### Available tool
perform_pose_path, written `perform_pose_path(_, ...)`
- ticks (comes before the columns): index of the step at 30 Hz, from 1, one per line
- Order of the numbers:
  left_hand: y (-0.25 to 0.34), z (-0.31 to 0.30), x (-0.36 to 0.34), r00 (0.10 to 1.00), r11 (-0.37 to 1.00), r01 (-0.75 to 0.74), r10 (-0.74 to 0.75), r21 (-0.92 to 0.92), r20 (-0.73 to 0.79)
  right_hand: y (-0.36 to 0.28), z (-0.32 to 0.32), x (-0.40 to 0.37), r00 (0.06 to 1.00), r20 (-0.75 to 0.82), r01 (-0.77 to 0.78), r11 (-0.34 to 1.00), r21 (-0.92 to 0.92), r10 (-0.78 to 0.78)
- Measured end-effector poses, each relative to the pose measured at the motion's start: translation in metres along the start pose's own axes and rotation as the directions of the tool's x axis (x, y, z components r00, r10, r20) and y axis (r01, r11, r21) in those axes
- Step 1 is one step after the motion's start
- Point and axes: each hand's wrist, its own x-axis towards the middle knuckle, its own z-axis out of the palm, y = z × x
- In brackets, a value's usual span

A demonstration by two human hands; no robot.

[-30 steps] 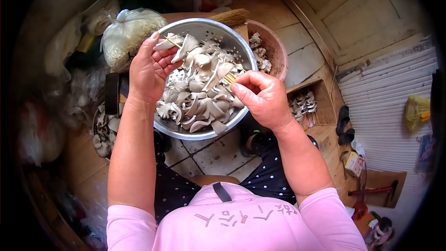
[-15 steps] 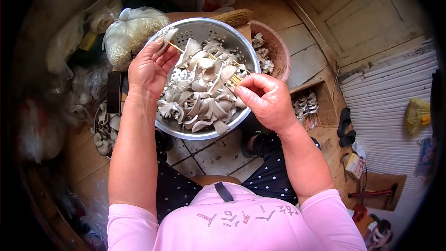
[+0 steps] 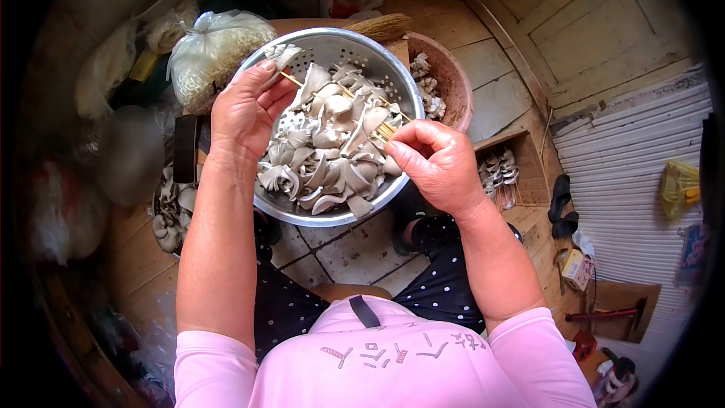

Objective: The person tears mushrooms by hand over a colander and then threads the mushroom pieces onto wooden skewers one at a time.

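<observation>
Over the left rim of a metal colander [image 3: 413,98], my left hand [image 3: 243,109] pinches a grey oyster mushroom piece [image 3: 284,54] between thumb and fingers. The tip of a thin bamboo skewer [image 3: 294,80] reaches right up to this piece. My right hand [image 3: 439,160] is closed at the colander's right side, thumb and forefinger gripping several bamboo skewers, whose ends partly vanish behind the fingers. Torn oyster mushrooms [image 3: 321,159] heap in the colander beneath both hands, some overlapping the skewers in this view.
Behind the colander at right stands a pink basin [image 3: 462,91] with mushroom scraps. A wooden box [image 3: 532,170] holds skewered mushrooms. More mushrooms [image 3: 172,215] sit beside my left forearm. A stuffed plastic bag [image 3: 211,57] and a straw brush [image 3: 381,27] lie beyond.
The mushroom piece in my left hand has turned and shifted slightly right at the skewer tip. Both hands have moved only a little; the colander stays in place.
</observation>
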Motion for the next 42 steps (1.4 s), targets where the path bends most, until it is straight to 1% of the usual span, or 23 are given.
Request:
perform_pose_path(1, 0.001, 0.003, -0.003, 1.0, 1.0, -0.001, 0.001, 0.0, 0.0, -0.001, -0.001, 0.0, 1.0, 0.0, 0.0, 1.0, 0.0, 0.0)
perform_pose_path(3, 0.001, 0.007, -0.008, 0.997, 0.995, 0.067, -0.064, 0.069, -0.041, -0.005, -0.002, -0.001, 0.997, -0.023, 0.075, 0.99, -0.12, -0.078)
perform_pose_path(4, -0.001, 0.007, -0.007, 0.995, 0.995, 0.077, -0.072, 0.067, -0.066, -0.004, -0.001, -0.001, 0.997, -0.023, 0.076, 0.99, -0.119, -0.079)
perform_pose_path(6, -0.002, 0.006, -0.007, 0.992, 0.991, 0.102, -0.095, 0.085, -0.078, -0.002, -0.001, -0.002, 0.983, -0.064, 0.159, 0.967, -0.201, -0.175)
perform_pose_path(7, -0.002, 0.005, -0.008, 0.989, 0.987, 0.127, -0.118, 0.103, -0.09, -0.003, -0.001, -0.002, 0.983, -0.063, 0.159, 0.967, -0.2, -0.175)
perform_pose_path(9, -0.003, 0.004, -0.008, 0.987, 0.983, 0.151, -0.143, 0.108, -0.075, -0.007, 0.0, -0.002, 0.969, -0.067, 0.211, 0.937, -0.279, -0.238)
perform_pose_path(10, -0.003, 0.003, -0.009, 0.984, 0.978, 0.175, -0.169, 0.113, -0.06, -0.006, 0.0, -0.002, 0.969, -0.067, 0.211, 0.937, -0.278, -0.238)
perform_pose_path(12, -0.006, 0.006, -0.011, 0.984, 0.978, 0.173, -0.167, 0.115, -0.06, -0.006, -0.001, -0.002, 0.964, -0.054, 0.229, 0.919, -0.32, -0.259)
perform_pose_path(14, -0.008, 0.005, -0.01, 0.985, 0.979, 0.17, -0.164, 0.117, -0.059, -0.004, -0.001, -0.001, 0.967, -0.06, 0.218, 0.927, -0.305, -0.247)
perform_pose_path(16, -0.011, 0.003, -0.008, 0.98, 0.966, 0.197, -0.201, 0.164, 0.006, -0.002, -0.001, -0.001, 0.97, -0.067, 0.207, 0.934, -0.29, -0.236)
perform_pose_path(19, -0.014, 0.006, -0.011, 0.984, 0.974, 0.176, -0.178, 0.139, 0.001, 0.002, -0.002, 0.0, 0.975, -0.036, 0.2, 0.94, -0.276, -0.218)
perform_pose_path(21, -0.013, 0.007, -0.01, 0.986, 0.976, 0.165, -0.168, 0.14, 0.004, 0.002, -0.002, 0.0, 0.99, -0.031, 0.126, 0.968, -0.218, -0.136)
perform_pose_path(22, -0.012, 0.007, -0.01, 0.988, 0.978, 0.155, -0.157, 0.141, 0.007, 0.004, -0.002, 0.001, 0.99, -0.032, 0.126, 0.968, -0.219, -0.136)
perform_pose_path(24, -0.011, 0.009, -0.013, 0.989, 0.979, 0.144, -0.147, 0.144, 0.011, 0.006, -0.002, 0.002, 0.997, 0.012, 0.079, 0.983, -0.164, -0.078)
perform_pose_path(25, -0.011, 0.01, -0.013, 0.991, 0.98, 0.132, -0.136, 0.147, 0.013, 0.005, -0.002, 0.002, 0.997, 0.012, 0.079, 0.983, -0.164, -0.078)
perform_pose_path(27, -0.013, 0.008, -0.012, 0.992, 0.983, 0.121, -0.126, 0.136, 0.03, 0.003, -0.003, 0.002, 0.998, 0.066, 0.003, 0.986, -0.166, 0.008)
perform_pose_path(30, -0.013, 0.006, -0.01, 0.993, 0.986, 0.093, -0.102, 0.137, 0.056, 0.001, -0.003, 0.003, 0.993, 0.11, -0.023, 0.98, -0.198, 0.045)
perform_pose_path(33, -0.013, 0.007, -0.008, 0.996, 0.986, 0.058, -0.068, 0.156, 0.059, 0.005, -0.002, 0.003, 0.991, 0.134, 0.017, 0.982, -0.186, 0.008)
perform_pose_path(38, -0.013, 0.011, -0.011, 0.999, 0.988, 0.007, -0.015, 0.153, 0.051, 0.004, -0.004, 0.005, 0.988, 0.154, 0.023, 0.98, -0.199, 0.007)
perform_pose_path(40, -0.014, 0.012, -0.01, 0.999, 0.986, -0.024, 0.019, 0.165, 0.031, 0.004, -0.004, 0.006, 0.987, 0.162, 0.025, 0.977, -0.21, 0.009)
perform_pose_path(42, -0.016, 0.014, -0.011, 0.999, 0.986, -0.045, 0.044, 0.157, 0.007, 0.004, -0.002, 0.006, 0.984, 0.175, 0.049, 0.982, -0.184, -0.017)
